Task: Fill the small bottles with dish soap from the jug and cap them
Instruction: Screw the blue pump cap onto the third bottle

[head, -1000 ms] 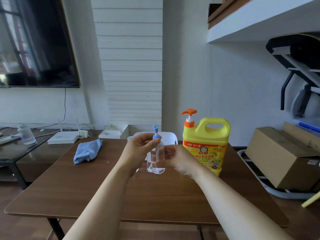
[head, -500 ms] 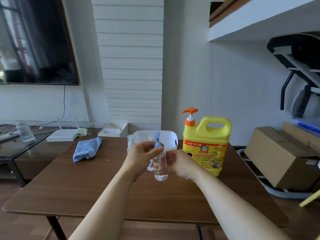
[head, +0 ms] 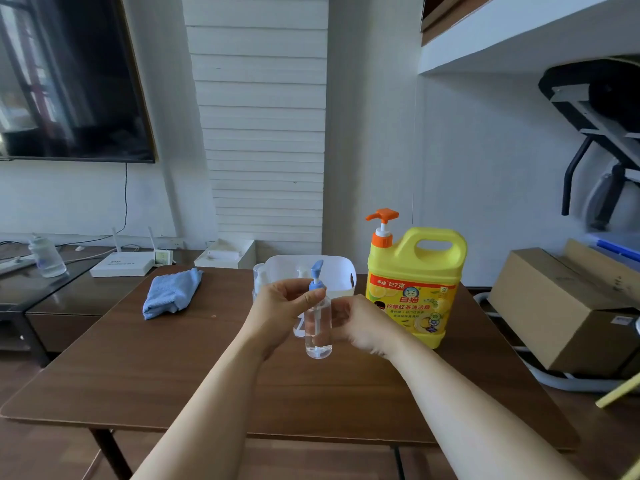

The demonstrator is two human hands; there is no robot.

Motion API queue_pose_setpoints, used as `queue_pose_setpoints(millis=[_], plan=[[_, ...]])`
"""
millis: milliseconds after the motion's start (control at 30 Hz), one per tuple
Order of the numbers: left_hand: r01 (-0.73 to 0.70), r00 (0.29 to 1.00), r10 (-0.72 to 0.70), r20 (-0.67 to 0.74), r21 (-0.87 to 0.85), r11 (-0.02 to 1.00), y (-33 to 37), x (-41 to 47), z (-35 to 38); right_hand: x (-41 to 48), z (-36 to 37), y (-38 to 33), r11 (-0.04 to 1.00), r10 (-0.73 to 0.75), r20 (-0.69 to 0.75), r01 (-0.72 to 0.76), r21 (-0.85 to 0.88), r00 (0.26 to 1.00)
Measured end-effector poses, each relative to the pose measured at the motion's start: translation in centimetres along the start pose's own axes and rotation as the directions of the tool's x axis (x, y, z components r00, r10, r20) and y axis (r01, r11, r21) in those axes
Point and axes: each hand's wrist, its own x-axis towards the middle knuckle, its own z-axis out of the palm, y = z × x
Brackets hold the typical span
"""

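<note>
The left grip [head: 280, 306] pinches the blue pump cap [head: 317, 277] on the small clear bottle [head: 318, 337]. The right grip [head: 360, 323] clasps its body, above the bench [head: 138, 375]. The yellow dish-soap jug [head: 415, 289] stands just right of the right grip.

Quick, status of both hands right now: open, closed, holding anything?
Left hand: grip closed, pinching the blue pump cap on the small bottle.
Right hand: fingers curled round the small bottle's body, holding it.

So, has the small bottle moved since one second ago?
Yes. Against the yellow jug, the bottle has come down in the picture: its base was just above the jug's base, now below it.
</note>
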Motion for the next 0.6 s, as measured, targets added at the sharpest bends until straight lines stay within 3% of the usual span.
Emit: queue_pose_setpoints(millis=[500,600], plan=[[0.028,0.995,-0.043,0.094,0.147,0.989,-3.2,0.7,-0.1,1.4,1.0,2.7,0.985,0.096,-0.082,-0.106,-0.133,0.992],[0.043,0.997,-0.053,0.048,0.189,0.981,-3.7,0.8,-0.4,1.7,1.0,3.0,0.983,0.102,-0.126,-0.120,-0.140,0.987]])
